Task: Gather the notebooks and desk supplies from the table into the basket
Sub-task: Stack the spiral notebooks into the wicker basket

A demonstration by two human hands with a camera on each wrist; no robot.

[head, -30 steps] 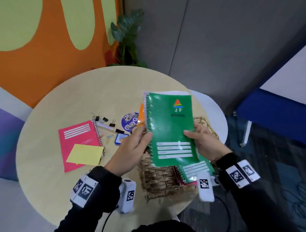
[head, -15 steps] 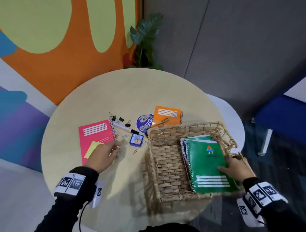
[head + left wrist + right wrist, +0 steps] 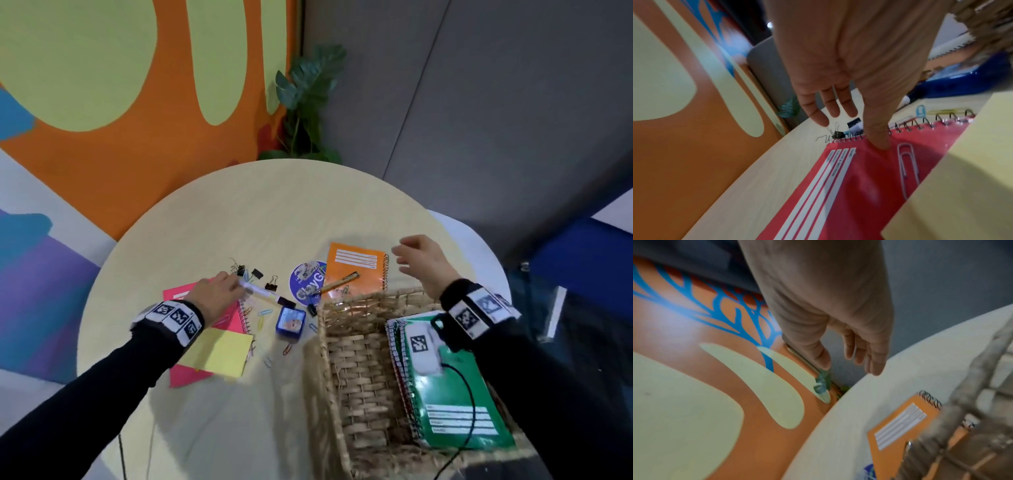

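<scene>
The woven basket (image 3: 356, 370) is sitting nearest, holding the green notebook (image 3: 459, 404). Left of the basket, the left hand (image 3: 212, 298) is hovering over the pink notebook (image 3: 838, 186), grip loose; only the wrist view is showing its shiny paperclip (image 3: 907, 164). Beyond the basket, the right hand (image 3: 424, 262) is hanging loose beside the orange notebook (image 3: 356, 270).

We cannot tell whether our left hand (image 3: 214, 295) touches the marker (image 3: 263, 294). The basket (image 3: 970, 431) blurs in the right wrist view; the green notebook (image 3: 460, 404) hides those beneath.
</scene>
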